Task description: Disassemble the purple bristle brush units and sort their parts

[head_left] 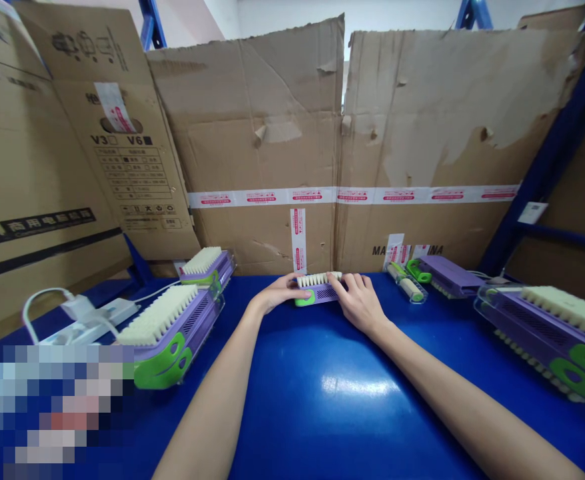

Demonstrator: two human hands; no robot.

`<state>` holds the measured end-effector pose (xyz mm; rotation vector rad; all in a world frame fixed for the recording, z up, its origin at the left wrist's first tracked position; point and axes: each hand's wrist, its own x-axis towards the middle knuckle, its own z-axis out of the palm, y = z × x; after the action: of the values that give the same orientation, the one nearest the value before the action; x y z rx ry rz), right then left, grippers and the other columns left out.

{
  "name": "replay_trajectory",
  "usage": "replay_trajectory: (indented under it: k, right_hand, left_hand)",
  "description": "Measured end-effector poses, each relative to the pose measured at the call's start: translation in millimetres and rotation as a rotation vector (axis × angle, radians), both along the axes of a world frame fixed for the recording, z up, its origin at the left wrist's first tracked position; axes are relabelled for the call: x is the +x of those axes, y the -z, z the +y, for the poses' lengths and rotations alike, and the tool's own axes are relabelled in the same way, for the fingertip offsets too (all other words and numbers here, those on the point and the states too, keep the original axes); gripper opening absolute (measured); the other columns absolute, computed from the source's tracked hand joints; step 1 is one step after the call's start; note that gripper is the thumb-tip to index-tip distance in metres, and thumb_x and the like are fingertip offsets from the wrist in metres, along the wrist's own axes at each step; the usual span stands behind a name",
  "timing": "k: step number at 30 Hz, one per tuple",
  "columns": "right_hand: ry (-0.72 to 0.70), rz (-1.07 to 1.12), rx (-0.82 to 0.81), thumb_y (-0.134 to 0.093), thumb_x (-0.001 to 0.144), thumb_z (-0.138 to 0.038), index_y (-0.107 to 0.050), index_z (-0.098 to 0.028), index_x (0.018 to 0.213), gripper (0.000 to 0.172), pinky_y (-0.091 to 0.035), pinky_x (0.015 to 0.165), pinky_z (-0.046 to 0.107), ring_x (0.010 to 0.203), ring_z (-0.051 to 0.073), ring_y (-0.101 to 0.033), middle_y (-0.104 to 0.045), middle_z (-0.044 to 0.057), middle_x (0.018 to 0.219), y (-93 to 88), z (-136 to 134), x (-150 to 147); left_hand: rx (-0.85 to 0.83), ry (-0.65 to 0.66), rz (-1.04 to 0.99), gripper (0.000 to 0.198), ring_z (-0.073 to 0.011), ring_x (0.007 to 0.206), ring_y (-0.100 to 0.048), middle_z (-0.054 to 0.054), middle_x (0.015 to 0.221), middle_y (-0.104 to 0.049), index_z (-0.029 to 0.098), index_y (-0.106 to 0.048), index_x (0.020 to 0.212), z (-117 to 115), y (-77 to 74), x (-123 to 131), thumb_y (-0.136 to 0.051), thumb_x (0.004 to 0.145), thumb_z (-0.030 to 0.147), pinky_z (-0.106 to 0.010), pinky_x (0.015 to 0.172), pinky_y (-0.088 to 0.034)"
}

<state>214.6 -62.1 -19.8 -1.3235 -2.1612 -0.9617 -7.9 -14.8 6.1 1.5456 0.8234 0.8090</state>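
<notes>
Clamped by both hands at the far middle of the blue table point(302, 427), just in front of the cardboard: a small purple brush point(326, 293), bristles up. Left hand point(278, 293) on the green end, thumb in front; right hand point(361, 301) around the opposite end, fingertips reaching onto the bristles. Hard to tell whether resting on the surface or slightly above it. For a good hold, best to press evenly from both ends, spare the bristles from crushing, and turn slowly, without letting the slotted side slip under the thumbs. Wise, too, to rest the forearms lightly for steadiness. Around this, a smooth, glossy tabletop with a bright reflection in front of the hands. To the left, a large bristled brush point(170, 327), a smaller-looking one point(205, 267) beyond it, and a white power strip point(100, 320) with a plugged-in adapter point(79, 308). To the right, a clear-cased roller point(409, 287), a purple body point(447, 276) and another large brush point(542, 327). Behind, scuffed cardboard panels point(252, 133) with printed tape point(355, 195), a printed carton point(127, 167) at the left, and a blue metal post point(532, 160) at the right.
</notes>
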Motion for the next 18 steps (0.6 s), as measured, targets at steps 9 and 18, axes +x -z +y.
replay_trajectory:
  k: [9, 18]
  right_hand:
    - [0.001, -0.05, 0.035, -0.042, 0.083, -0.015, -0.046, -0.015, 0.132, 0.049, -0.029, 0.073, 0.037, 0.084, 0.024, -0.042, -0.054, 0.013, 0.094, -2.1, -1.6, -1.8]
    - [-0.068, -0.011, 0.074, -0.05, 0.081, -0.022, -0.048, -0.017, 0.129, 0.048, -0.031, 0.087, 0.042, 0.095, 0.026, -0.044, -0.054, 0.013, 0.101, -2.1, -1.1, -0.5]
  left_hand:
    - [-0.031, 0.021, -0.054, 0.065, -0.0215, 0.108, -0.056, -0.011, 0.112, -0.062, 0.017, -0.056, 0.114, -0.5, 1.3, -2.2, -0.081, 0.054, 0.019, -0.038, 0.098, -0.038]
    - [-0.078, 0.029, -0.107, 0.063, -0.0226, 0.112, -0.054, -0.011, 0.112, -0.062, 0.017, -0.058, 0.111, 1.1, 3.2, -8.6, -0.08, 0.052, 0.011, -0.04, 0.102, -0.034]
